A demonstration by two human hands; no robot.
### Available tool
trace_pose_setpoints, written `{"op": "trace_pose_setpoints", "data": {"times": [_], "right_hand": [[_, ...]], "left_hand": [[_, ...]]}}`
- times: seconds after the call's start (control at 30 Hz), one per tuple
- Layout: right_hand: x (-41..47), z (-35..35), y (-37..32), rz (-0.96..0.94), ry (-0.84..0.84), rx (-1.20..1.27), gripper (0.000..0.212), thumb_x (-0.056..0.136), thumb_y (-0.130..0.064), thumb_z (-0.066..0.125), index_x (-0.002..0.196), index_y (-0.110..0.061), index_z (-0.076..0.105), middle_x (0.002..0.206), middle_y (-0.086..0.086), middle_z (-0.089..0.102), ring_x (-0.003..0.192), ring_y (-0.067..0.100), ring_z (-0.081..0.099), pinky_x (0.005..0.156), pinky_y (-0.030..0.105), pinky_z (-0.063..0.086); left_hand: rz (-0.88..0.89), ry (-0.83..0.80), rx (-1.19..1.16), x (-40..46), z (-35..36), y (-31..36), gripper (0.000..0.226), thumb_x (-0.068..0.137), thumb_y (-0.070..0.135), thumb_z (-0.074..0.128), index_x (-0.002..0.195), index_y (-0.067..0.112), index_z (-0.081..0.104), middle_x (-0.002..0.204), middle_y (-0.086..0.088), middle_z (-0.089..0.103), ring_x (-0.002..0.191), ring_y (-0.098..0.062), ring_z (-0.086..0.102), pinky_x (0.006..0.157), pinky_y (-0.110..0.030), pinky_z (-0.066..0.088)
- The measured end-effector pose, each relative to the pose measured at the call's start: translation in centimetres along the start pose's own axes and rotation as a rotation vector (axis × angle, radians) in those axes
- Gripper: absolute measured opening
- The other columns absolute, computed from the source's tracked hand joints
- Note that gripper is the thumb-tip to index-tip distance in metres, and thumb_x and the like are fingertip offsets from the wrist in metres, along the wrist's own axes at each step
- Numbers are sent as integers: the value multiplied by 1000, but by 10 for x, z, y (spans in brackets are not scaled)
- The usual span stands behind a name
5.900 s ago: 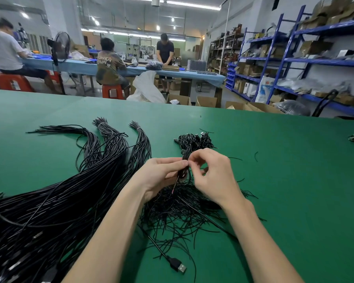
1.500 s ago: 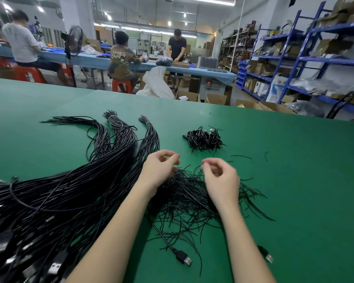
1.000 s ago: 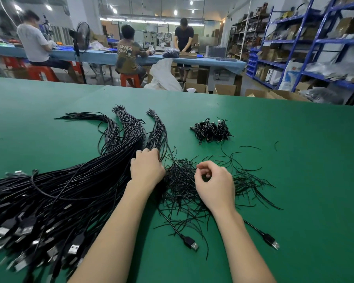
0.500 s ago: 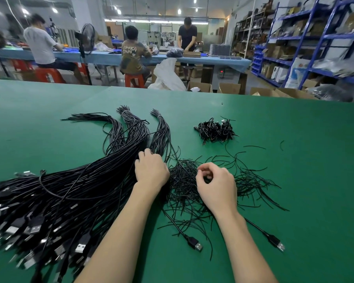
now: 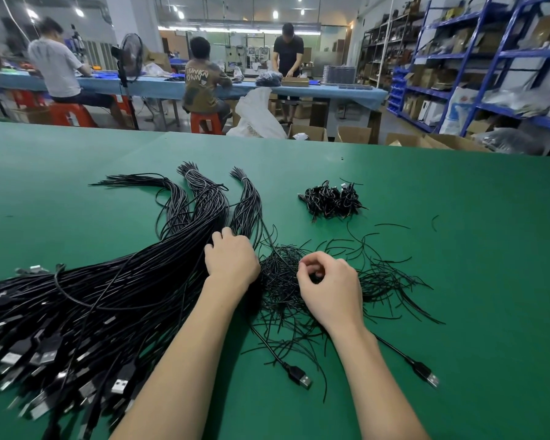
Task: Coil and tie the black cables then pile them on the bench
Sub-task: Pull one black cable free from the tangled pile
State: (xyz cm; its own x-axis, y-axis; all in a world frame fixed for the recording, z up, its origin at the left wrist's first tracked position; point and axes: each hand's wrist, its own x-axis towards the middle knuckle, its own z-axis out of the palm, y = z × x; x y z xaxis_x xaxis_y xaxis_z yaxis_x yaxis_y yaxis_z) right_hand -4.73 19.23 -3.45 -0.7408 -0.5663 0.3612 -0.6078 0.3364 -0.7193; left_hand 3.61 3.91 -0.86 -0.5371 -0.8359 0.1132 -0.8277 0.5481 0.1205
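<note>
The left hand (image 5: pixel 232 263) digs curled fingers into the long black cables (image 5: pixel 115 290) on the tabletop (image 5: pixel 458 249); the right hand (image 5: pixel 329 287) pinches among loose ties (image 5: pixel 385 277), grip unclear; neighbouring strands could snag and drag along

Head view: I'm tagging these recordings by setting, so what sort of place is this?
Probably a cable assembly workshop: loose USB cables heaped on a green bench, other workers at a blue bench, and blue shelving stacked with boxes.

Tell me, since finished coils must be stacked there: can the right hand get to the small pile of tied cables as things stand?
Probably yes. The right hand faces only open green bench and a few loose twist ties before the pile of tied cables.
</note>
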Motion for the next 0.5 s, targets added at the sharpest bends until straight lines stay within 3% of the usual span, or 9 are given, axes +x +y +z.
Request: {"op": "trace_pose_setpoints", "data": {"times": [0.17, 0.33, 0.5], "right_hand": [[0, 0, 0, 1, -3, 7, 12, 94, -30, 64, 85, -38, 64, 75, -20, 65, 86, -1, 55, 65, 16, 40], [0, 1, 0, 3, -1, 17, 11, 94, -30, 64, 85, -36, 66, 75, -19, 65, 86, 0, 57, 68, 23, 45], [-1, 2, -1, -1, 2, 14, 10, 94, -31, 64, 85, -35, 66, 77, -19, 66, 86, 3, 59, 70, 25, 48]], "left_hand": [[-21, 6, -34, -3, 1, 1, 42, 98, 31, 54, 132, 6, 51, 139, -12, 44, 131, -31, 40, 106, -43, 36], [-10, -6, -26, -2, 0, 0, 33, 98, 25, 54, 126, 8, 57, 136, -11, 46, 129, -31, 41, 104, -43, 38], [33, 18, 87, -3, 1, 2, 33, 99, 24, 51, 127, 9, 57, 137, -11, 47, 130, -31, 42, 105, -42, 36]]}}
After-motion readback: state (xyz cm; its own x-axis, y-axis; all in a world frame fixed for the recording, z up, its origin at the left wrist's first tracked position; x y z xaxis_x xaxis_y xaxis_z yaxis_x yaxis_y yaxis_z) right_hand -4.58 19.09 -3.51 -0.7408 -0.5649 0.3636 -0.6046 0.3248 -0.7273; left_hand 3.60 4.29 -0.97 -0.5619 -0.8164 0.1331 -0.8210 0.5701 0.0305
